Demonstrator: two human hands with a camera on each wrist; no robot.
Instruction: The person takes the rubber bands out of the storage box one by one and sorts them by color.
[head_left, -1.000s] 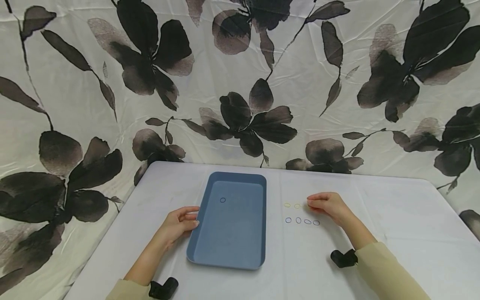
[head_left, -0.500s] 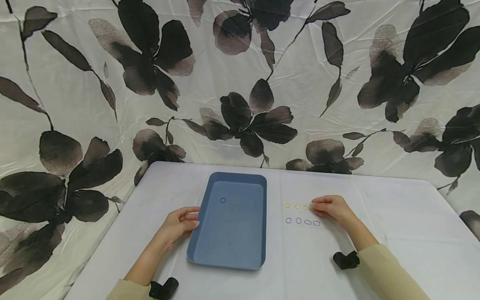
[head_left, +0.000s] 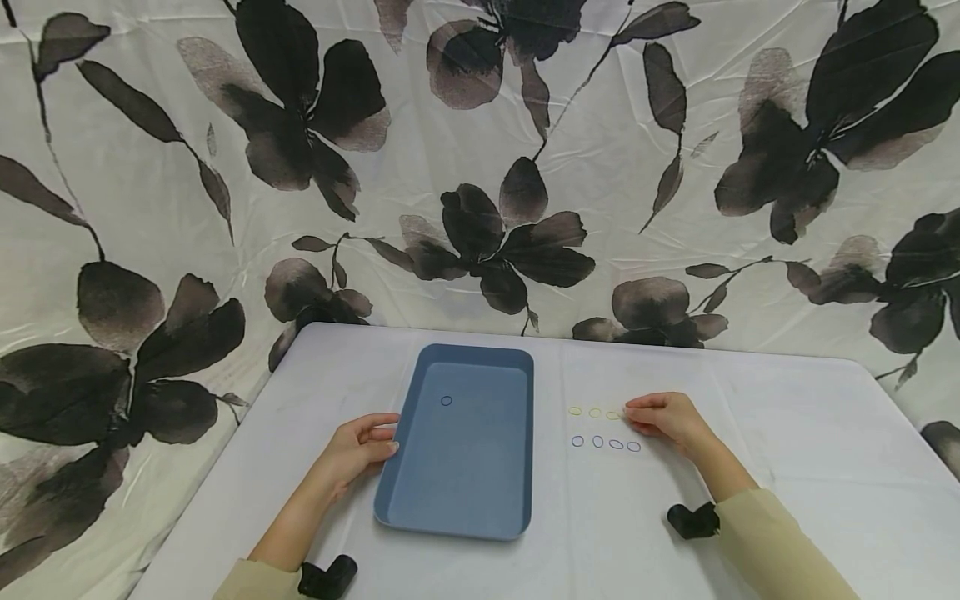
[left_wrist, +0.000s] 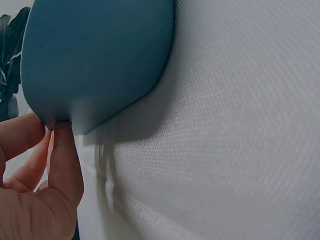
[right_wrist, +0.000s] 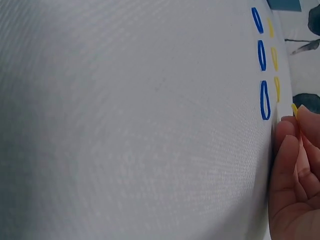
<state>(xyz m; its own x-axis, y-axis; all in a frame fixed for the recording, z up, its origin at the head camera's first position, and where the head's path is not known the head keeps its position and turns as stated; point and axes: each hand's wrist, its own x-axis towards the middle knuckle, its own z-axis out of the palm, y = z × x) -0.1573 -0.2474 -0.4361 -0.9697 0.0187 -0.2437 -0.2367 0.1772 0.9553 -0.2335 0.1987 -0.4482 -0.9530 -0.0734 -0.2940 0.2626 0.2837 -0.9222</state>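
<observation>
A shallow blue tray lies lengthwise on the white table, with one dark blue rubber band inside it toward the far end. My left hand grips the tray's left rim, thumb and fingers meeting at its edge in the left wrist view. Right of the tray, my right hand pinches a yellow rubber band, of which only a short bit shows past the fingertips. Three yellow rubber bands lie in a row left of those fingertips. Nearer me runs a row of several blue rubber bands.
A white cloth covers the table. Behind it hangs a pale curtain with dark flowers. Black wrist-worn devices sit by both sleeves, close over the cloth.
My right hand has shifted slightly right and toward me, and the third yellow rubber band shows beside its fingertips. My left hand and the tray stay in place.
</observation>
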